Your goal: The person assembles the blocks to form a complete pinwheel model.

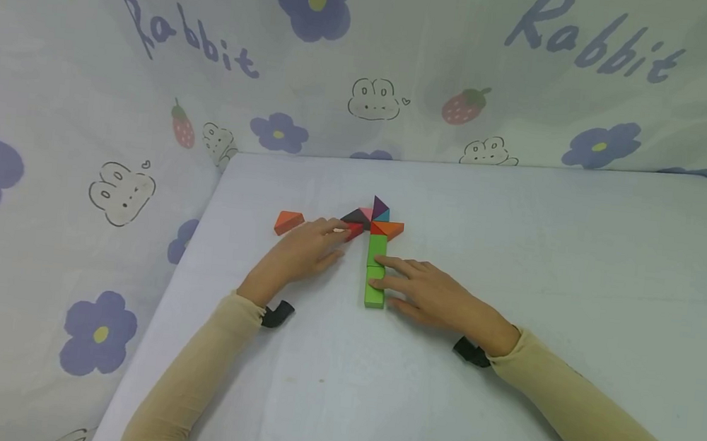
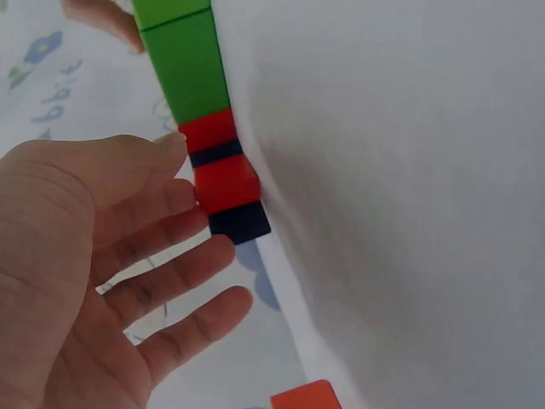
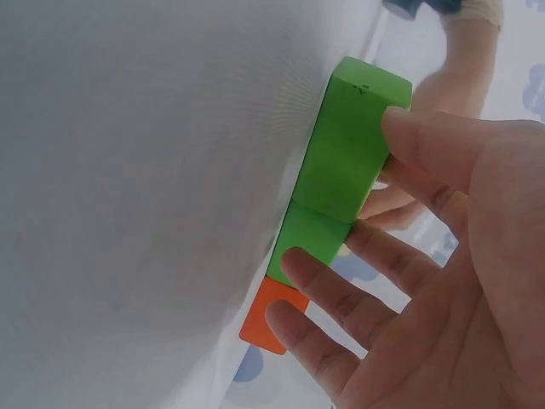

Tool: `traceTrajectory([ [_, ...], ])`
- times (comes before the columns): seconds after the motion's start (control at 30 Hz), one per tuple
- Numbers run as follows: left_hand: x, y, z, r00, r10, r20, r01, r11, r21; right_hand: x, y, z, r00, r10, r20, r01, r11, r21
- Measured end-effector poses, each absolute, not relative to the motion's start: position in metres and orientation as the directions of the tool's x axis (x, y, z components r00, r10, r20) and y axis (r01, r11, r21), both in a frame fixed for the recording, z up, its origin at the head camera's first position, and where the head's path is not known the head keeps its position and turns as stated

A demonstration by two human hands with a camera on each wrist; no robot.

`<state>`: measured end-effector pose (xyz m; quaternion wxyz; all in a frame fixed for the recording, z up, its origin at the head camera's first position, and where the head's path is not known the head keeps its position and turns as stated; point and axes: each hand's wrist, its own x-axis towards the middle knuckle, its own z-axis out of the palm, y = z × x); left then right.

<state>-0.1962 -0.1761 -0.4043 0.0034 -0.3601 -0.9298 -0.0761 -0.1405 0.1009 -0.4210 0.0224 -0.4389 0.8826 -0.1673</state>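
Note:
Two green rectangular blocks, a far one [image 1: 376, 245] and a near one [image 1: 374, 295], lie end to end in a line. My right hand [image 1: 432, 293] is at their right side, its spread fingertips resting on and beside them; the thumb meets the near block in the right wrist view. Beyond the green blocks, triangular blocks form a pinwheel shape: orange [image 1: 392, 229], purple [image 1: 379, 209], blue [image 1: 384, 217], pink [image 1: 366, 212], black [image 1: 356, 217] and red [image 1: 354, 233]. With fingers loosely extended, my left hand [image 1: 304, 250] touches the red block's left side, partly covering it.
A loose orange triangular block [image 1: 289, 222] lies left of the pinwheel, just beyond my left hand. All the blocks are on a white-covered table [image 1: 519, 229]. A curtain [image 1: 420, 63] printed with flowers and rabbits hangs behind and along the left side.

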Motion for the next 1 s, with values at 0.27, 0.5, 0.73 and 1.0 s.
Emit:
traceTrajectory([
  [0.27,-0.1953,-0.1737,-0.4112,-0.728,0.679,0.093,0.685,0.715,0.143,-0.14,0.1,-0.4225,-0.609,-0.784,0.124,-0.776,0.556,-0.298],
  [0.5,-0.195,-0.1735,-0.4118,-0.741,0.67,0.058,0.67,0.728,0.144,-0.1401,0.0999,-0.4244,-0.61,-0.783,0.125,-0.775,0.556,-0.299],
  [0.73,-0.1918,-0.1705,-0.409,-0.737,0.675,0.041,0.673,0.728,0.131,-0.1399,0.1003,-0.4244,-0.61,-0.782,0.127,-0.774,0.556,-0.302],
  [1.0,-0.192,-0.1689,-0.4081,-0.736,0.675,0.044,0.675,0.728,0.122,-0.1402,0.1016,-0.4252,-0.609,-0.783,0.129,-0.776,0.554,-0.301],
])
